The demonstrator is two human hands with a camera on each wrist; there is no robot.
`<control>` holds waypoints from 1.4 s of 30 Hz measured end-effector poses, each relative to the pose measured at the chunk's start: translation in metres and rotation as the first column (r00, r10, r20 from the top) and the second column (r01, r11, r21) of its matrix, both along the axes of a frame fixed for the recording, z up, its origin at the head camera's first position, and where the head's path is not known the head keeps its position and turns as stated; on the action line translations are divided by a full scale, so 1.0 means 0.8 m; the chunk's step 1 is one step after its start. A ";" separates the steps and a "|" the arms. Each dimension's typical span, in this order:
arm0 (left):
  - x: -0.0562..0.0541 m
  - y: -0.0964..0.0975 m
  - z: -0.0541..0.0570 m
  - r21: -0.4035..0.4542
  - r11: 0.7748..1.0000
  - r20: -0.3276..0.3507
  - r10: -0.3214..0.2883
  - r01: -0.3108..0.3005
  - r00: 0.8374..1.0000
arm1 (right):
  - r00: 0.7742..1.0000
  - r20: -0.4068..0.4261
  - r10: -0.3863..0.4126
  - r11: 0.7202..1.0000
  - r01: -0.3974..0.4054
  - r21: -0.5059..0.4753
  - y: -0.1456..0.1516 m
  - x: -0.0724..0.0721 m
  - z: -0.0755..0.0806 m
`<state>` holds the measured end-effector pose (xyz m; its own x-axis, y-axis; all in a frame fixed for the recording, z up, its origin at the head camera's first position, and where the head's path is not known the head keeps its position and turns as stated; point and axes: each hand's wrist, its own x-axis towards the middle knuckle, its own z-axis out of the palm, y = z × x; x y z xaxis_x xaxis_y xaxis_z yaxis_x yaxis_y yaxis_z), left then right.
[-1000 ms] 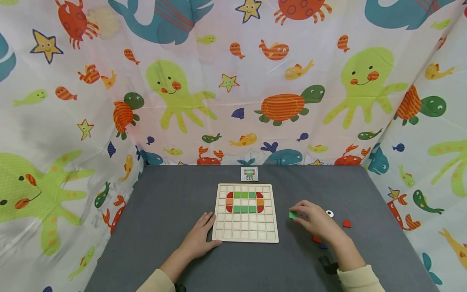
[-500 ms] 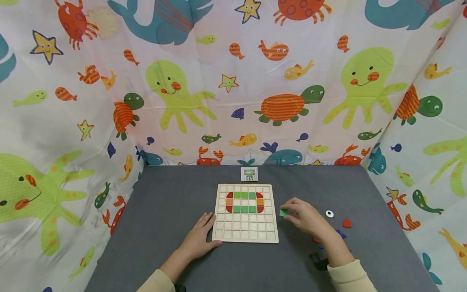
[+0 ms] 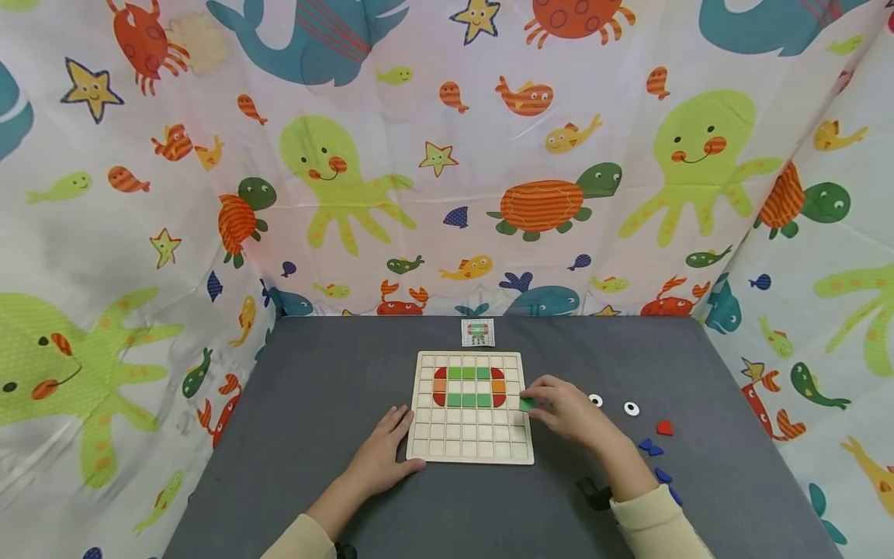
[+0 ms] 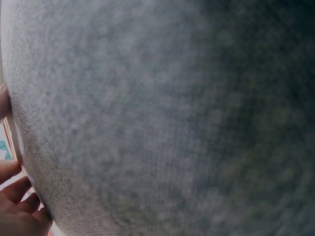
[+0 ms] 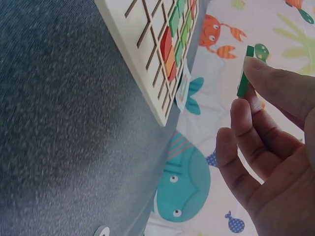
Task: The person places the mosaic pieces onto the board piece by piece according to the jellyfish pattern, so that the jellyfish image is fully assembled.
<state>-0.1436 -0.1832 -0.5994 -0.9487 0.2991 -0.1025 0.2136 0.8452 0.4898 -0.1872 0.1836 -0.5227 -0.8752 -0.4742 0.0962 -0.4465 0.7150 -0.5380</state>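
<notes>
A light wooden grid board (image 3: 469,449) lies on the grey table. Red, orange and green tiles form a ring in its upper half. My left hand (image 3: 377,458) rests at the board's lower left corner, fingers along the left edge and thumb at the front edge. Between thumb and fingertips my right hand (image 3: 569,411) pinches a green square tile (image 3: 527,404), which overlaps the board's right edge in the head view. The right wrist view shows this green tile (image 5: 245,73) edge-on. In the left wrist view, grey cloth fills most of the frame.
A small picture card (image 3: 478,333) lies behind the board. To the right are two white rings (image 3: 632,409), a red piece (image 3: 664,428) and several blue pieces (image 3: 651,447), some partly hidden by the right sleeve. A printed sea-animal curtain (image 3: 447,194) surrounds the table.
My right hand has moved left with the green tile, from the table to the board's right edge. More loose pieces show behind it. The left hand has stayed still.
</notes>
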 end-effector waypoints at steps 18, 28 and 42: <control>-0.001 0.001 0.000 0.002 1.000 0.007 0.003 -0.003 1.000 | 0.995 -0.037 0.089 0.995 -0.090 -0.051 -0.033 -0.019 -0.015; -0.002 -0.001 -0.004 -0.015 1.000 0.005 -0.014 0.014 1.000 | 0.992 -0.020 0.128 0.989 -0.129 -0.078 -0.058 -0.023 -0.020; -0.004 -0.002 -0.005 -0.024 1.000 0.024 -0.009 0.010 1.000 | 0.993 0.041 0.110 0.993 -0.108 -0.046 -0.093 -0.025 -0.039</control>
